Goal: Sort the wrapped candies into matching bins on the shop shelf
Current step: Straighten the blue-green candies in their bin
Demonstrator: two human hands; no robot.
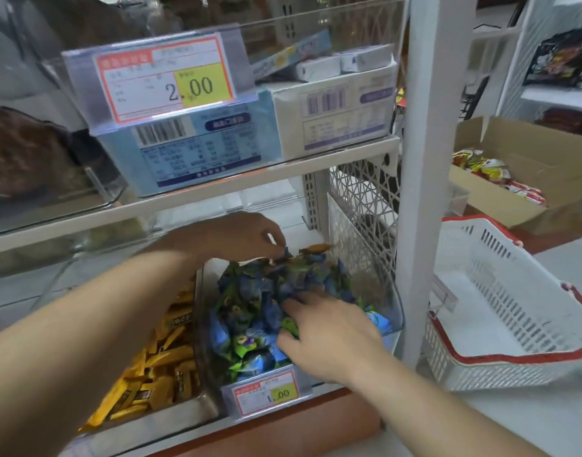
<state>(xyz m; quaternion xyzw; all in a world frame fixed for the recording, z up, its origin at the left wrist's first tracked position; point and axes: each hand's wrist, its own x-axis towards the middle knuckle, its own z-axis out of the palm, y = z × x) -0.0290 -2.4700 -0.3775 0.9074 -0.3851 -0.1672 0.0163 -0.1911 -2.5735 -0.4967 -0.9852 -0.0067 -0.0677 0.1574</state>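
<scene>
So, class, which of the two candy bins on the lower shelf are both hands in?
The right bin, with blue-and-green candies: left hand and right hand both reach into it. The left bin, with yellow candies, has neither.

Upper shelf price tag (165,79) reads "2.00"; candy bin price tag (265,393) reads "1.00"; other print illegible

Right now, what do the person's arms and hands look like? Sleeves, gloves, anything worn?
No gloves, rings or watch visible on the left hand or the right hand. The left forearm and right forearm are uncovered to the frame edge: no sleeves, wristbands or markings in view.
</scene>
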